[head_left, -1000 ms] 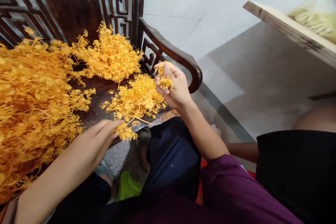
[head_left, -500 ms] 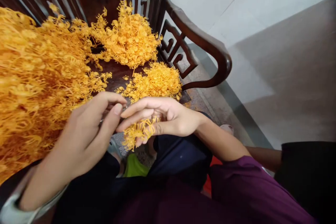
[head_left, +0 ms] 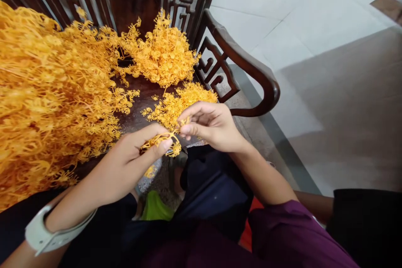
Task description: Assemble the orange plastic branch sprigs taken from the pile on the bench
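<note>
Now my left hand (head_left: 125, 161) holds a yellow sprig (head_left: 176, 149) just below the middle of the frame, thumb and finger pinched together. My right hand (head_left: 216, 127) pinches its other end. I think I should hold the left one still and pinch close to where the stalks join. Past them lies a small yellow pile (head_left: 169, 111), then a bushy bunch (head_left: 166, 56), upper middle.

Bare seat (head_left: 133, 119) lies open left of the small pile (head_left: 191, 94) — big pile (head_left: 53, 100) blocks further left, armrest (head_left: 251, 67) the right.
</note>
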